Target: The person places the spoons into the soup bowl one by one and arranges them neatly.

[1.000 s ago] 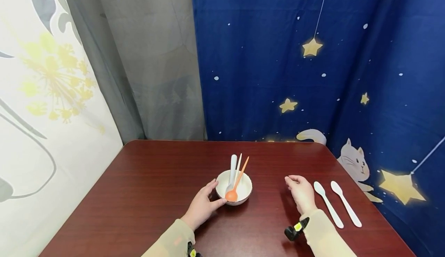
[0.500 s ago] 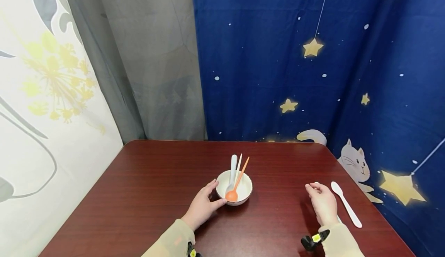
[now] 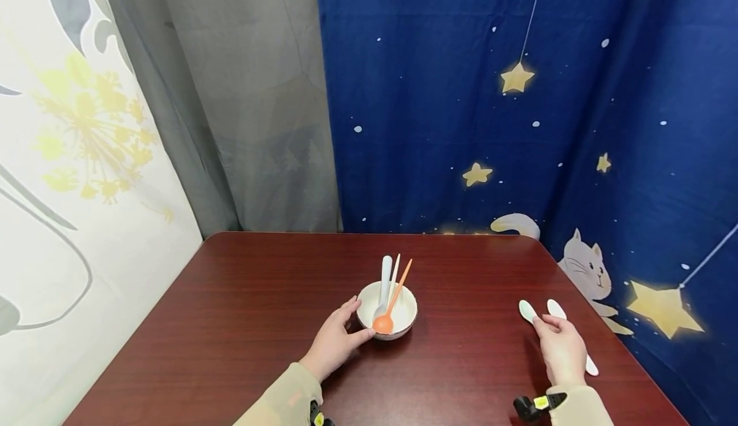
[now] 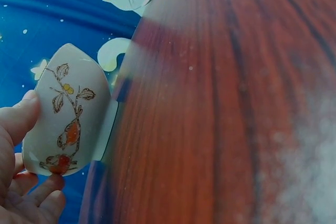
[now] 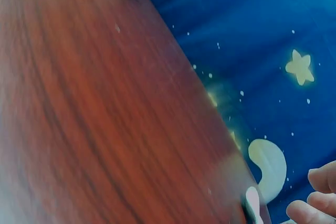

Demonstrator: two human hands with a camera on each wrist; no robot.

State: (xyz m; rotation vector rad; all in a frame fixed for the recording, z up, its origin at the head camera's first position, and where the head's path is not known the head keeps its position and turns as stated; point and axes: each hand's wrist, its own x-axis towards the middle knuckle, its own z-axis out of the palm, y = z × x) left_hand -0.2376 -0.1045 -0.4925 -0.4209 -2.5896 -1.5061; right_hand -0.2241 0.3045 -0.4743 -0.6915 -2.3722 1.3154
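My left hand holds a white bowl by its near left side, with the thumb and fingers spread around it. In the left wrist view the bowl's outer wall shows painted birds and leaves. An orange spoon, a pale grey-blue utensil and a thin white handle lean in the bowl. At the right, my right hand is over a pale green-white spoon, covering its handle. A white spoon beside it is partly hidden. The right fingers look loosely bent in the right wrist view.
A dark red wooden table lies under everything. Its right edge runs just beyond the white spoon. Behind hang a grey curtain and a blue star-printed curtain.
My right hand has moved right and toward me, from left of the two spoons to over the pale green-white one. The left hand and bowl stay put.
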